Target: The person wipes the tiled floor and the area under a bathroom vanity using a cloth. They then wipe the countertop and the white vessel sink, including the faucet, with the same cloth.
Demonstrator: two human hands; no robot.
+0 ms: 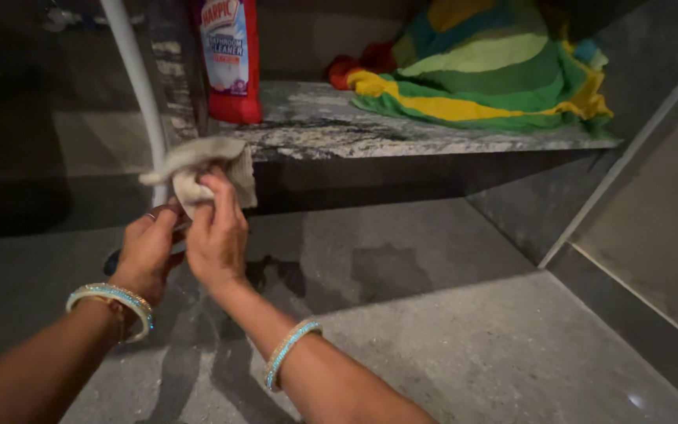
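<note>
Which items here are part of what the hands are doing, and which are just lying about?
In use:
- cloth, held in right hand
- left hand, just below the cloth
- white pipe, right beside the cloth

Lying about:
- red bottle, upright on the stone ledge
- striped towel, heaped on the ledge

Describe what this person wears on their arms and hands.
Both forearms are bare, with no sleeves in view. The left hand has a wide bangle at the wrist, pale gold with turquoise edging, and a thin ring on one finger. The right hand has a narrower bangle in matching colours on its wrist. No gloves.
</note>
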